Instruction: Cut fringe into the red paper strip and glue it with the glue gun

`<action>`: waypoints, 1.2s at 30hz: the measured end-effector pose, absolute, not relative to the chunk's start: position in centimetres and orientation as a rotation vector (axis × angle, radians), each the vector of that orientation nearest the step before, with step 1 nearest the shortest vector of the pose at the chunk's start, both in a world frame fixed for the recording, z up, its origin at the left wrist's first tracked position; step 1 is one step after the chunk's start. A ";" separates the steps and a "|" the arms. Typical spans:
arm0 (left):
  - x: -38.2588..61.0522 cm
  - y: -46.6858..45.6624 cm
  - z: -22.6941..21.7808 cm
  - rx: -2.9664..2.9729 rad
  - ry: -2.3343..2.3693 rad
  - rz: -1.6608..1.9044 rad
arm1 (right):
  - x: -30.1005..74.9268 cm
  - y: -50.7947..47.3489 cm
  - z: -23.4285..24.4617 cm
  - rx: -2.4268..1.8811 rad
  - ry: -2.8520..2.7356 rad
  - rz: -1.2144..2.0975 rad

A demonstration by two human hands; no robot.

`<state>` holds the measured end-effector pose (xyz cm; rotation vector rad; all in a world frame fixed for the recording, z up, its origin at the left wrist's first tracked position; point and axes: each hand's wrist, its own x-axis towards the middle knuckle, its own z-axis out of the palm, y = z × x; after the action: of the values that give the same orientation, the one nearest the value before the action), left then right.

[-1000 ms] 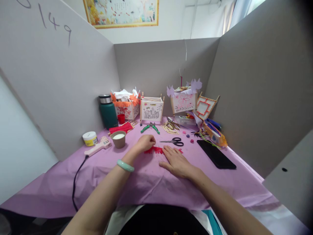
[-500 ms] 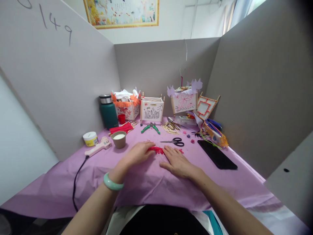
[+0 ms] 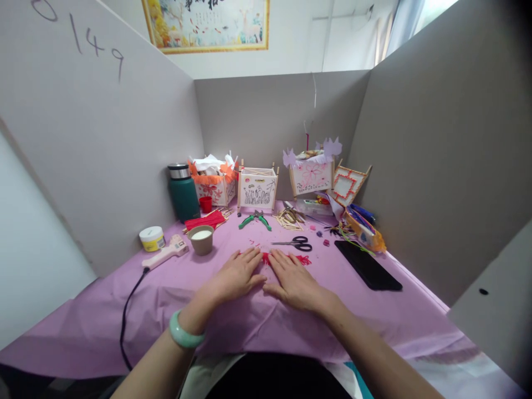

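A red fringed strip (image 3: 305, 260) lies on the purple tablecloth (image 3: 249, 327), mostly covered by my hands. My left hand (image 3: 239, 274) rests flat on its left part, fingers stretched out. Beside it, my right hand (image 3: 293, 280) presses down flat over the strip's middle, its fingers spread a little. The fringe shows between the hands and past my right fingertips. Black-handled scissors (image 3: 300, 243) lie just beyond my right hand, blades pointing left. Small red scraps (image 3: 254, 243) are scattered beyond my left fingertips.
A cup of white paste (image 3: 201, 239), a pink glue gun (image 3: 166, 252) with a cord and a lidded jar (image 3: 152, 239) stand at left. Green pliers (image 3: 255, 220) and paper lanterns (image 3: 258, 187) are at the back. A black phone (image 3: 368, 265) lies right; grey partitions (image 3: 282, 122) surround the table.
My left hand has gone from its fingers curled at the strip's left part to lying flat on it. My right hand has shifted slightly left. The view has tilted slightly.
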<state>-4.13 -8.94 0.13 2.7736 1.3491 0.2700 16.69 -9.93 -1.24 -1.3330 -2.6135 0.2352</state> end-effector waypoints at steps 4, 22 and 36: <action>-4.2 -9.1 -0.5 2.775 1.426 0.173 | 16.7 -10.1 -1.0 -1.360 -2.641 0.267; 0.9 -8.6 0.4 2.794 1.276 0.350 | 23.9 -9.6 -1.2 -1.676 -2.218 0.003; 6.1 -6.0 0.8 2.730 1.055 0.024 | 23.5 -11.6 0.3 -1.518 -2.331 -0.073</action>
<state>6.14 -5.97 0.81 2.7300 1.0546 0.0242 23.54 -11.62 0.26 -1.5183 -2.3307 -0.0731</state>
